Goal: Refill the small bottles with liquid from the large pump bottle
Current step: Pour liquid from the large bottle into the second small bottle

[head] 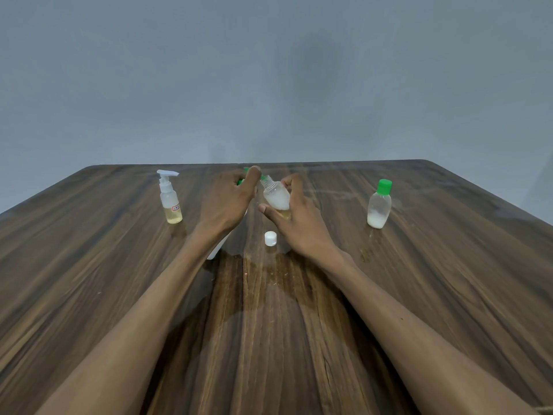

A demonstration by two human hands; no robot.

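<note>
A dark wood-grain table [419,295] with a smooth, faintly glossy finish holds translucent plastic small bottles: a far-left spray bottle [170,202] with a white plastic pump, a far-right bottle [379,208] with a glossy green plastic cap, and a loose white plastic cap [270,238] at centre.

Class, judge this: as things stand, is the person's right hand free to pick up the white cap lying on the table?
Probably not yet. The right hand grips the small open bottle, tilted at the pump's green spout. The white cap lies uncovered just beside that hand, so nothing blocks it; the hand is simply occupied.
</note>
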